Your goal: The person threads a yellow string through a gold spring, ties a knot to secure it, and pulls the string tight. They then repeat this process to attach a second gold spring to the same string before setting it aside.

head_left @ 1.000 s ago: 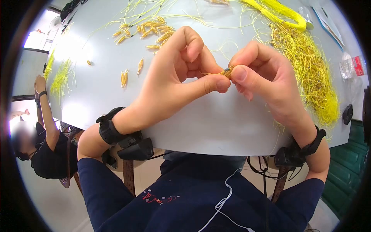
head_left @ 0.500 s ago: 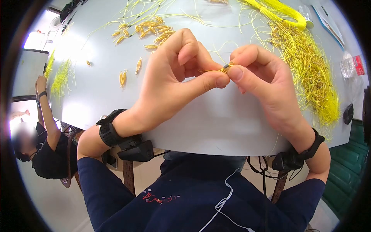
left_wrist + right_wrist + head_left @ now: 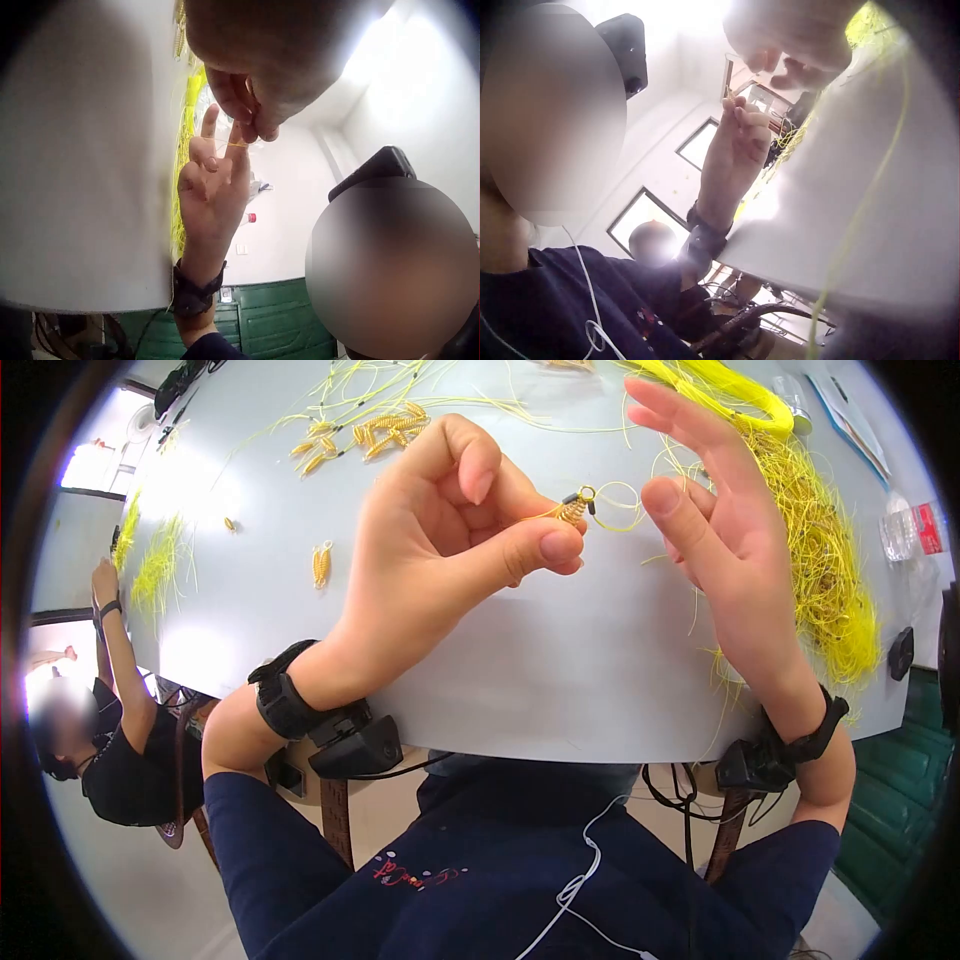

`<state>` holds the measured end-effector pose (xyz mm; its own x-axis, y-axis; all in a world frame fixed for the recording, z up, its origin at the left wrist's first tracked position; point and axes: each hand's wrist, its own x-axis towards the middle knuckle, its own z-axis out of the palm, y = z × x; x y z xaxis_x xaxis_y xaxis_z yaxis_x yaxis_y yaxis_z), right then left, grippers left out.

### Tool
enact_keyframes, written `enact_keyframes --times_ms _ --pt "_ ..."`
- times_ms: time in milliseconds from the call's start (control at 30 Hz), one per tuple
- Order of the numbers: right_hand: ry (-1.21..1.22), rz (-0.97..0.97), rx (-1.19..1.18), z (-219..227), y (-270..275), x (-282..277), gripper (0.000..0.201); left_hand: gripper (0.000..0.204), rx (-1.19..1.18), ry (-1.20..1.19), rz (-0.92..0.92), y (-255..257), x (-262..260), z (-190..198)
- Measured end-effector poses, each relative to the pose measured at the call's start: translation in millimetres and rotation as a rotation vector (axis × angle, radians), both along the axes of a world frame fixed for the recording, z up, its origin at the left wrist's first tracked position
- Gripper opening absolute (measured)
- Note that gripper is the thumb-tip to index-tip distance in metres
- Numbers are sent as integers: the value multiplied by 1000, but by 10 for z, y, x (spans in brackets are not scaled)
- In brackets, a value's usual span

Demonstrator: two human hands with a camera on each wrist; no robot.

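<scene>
Between thumb and index finger, the left hand (image 3: 445, 545) pinches a small gold spring-like coil (image 3: 573, 510) that has a ring at its top and short dark sleeves. A thin yellow line (image 3: 628, 526) loops from the coil toward the right hand (image 3: 735, 550). That hand stands apart from the coil, its fingers spread and extended; whether it touches the line cannot be told. The left wrist view shows the line (image 3: 225, 142) across the right hand (image 3: 214, 191). In the right wrist view the left hand (image 3: 736, 154) holds the coil up.
Gold coils (image 3: 385, 430) lie in a group at the back of the table (image 3: 520, 680), with a pair (image 3: 321, 564) nearer. Tangled yellow line (image 3: 825, 570) covers the right side, beside a bottle (image 3: 915, 532). Another person (image 3: 125, 750) sits at the left.
The right hand has let go of the coil, moved right and spread its fingers. The coil's ring end and a loop of line now show. The left hand has shifted slightly left and still pinches the coil.
</scene>
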<state>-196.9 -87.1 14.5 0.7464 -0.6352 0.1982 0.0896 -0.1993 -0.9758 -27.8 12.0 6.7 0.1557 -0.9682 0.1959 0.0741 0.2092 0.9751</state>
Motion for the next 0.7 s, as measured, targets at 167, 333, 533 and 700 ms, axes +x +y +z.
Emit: enact_keyframes --times_ms 167,333,533,700 --pt "22 117 -140 -49 -44 -28 28 33 100 -26 -38 20 -9 26" --pt "1 236 -20 -143 -51 -14 16 29 182 61 -174 20 -64 73" --pt "-90 92 466 0 -146 -36 26 19 198 -87 -205 30 52 58" --pt "-280 246 584 -77 -281 -79 27 17 167 -460 -314 19 120 103"
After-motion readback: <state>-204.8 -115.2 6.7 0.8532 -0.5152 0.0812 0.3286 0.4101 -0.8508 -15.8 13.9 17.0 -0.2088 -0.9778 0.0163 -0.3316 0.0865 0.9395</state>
